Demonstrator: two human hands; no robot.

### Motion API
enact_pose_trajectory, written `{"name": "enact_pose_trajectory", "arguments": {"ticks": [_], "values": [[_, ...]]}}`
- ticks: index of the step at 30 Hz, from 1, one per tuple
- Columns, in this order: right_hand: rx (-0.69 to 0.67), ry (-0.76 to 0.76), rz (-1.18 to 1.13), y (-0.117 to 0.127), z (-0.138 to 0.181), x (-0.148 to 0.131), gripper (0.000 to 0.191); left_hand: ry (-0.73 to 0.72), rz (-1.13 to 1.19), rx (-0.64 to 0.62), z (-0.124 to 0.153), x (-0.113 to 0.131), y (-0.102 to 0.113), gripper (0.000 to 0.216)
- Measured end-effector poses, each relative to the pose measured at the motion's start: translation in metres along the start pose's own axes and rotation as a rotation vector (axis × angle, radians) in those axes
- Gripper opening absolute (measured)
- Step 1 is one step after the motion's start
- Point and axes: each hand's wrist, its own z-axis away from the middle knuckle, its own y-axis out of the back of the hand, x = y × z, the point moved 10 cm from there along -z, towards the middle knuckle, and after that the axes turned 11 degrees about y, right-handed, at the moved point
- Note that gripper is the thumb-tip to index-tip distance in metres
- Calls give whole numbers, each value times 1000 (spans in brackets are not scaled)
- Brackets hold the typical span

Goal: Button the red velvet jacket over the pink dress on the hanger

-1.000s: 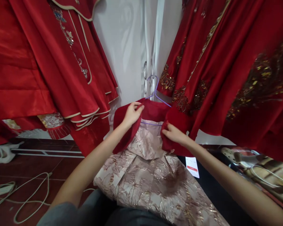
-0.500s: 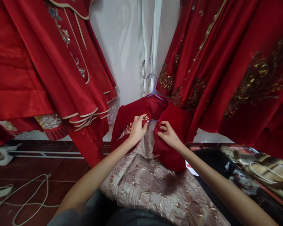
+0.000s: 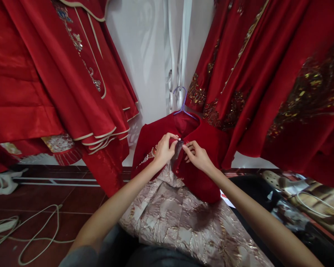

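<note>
Left hand (image 3: 164, 150) pinches this red cropped jacket (image 3: 202, 178) up front by a pearly bead (image 3: 179, 139), right hand (image 3: 198, 156) pinches the opposite edge (image 3: 179, 166) too, purple hanger (image 3: 183, 107) inside, brocade dress (image 3: 169, 213) underneath.

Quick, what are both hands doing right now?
Left hand: closed, pinching one front edge of the red jacket.
Right hand: closed, pinching its other front edge.

head cam, 1 view | sits up on the wearer's head, above the lap (image 3: 158, 256) | aims forward, tips down past the forearms (image 3: 122, 196) | left hand (image 3: 164, 149) and right hand (image 3: 198, 157) pretty close, around mid-frame | white panel (image 3: 136, 66) farther back, tiled floor (image 3: 78, 200) low left
</note>
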Motion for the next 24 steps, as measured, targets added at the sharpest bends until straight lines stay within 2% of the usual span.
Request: {"name": "enact_pose_trajectory", "arguments": {"ticks": [10, 20, 24], "values": [[-10, 45, 23, 6, -7, -1, 32, 72, 34, -62, -11, -14, -17, 12], [24, 116, 94, 13, -8, -10, 31, 59, -43, -79, -13, -11, -18, 12], [6, 121, 82, 13, -8, -13, 31, 103, -18, -86, -13, -15, -17, 12]]}}
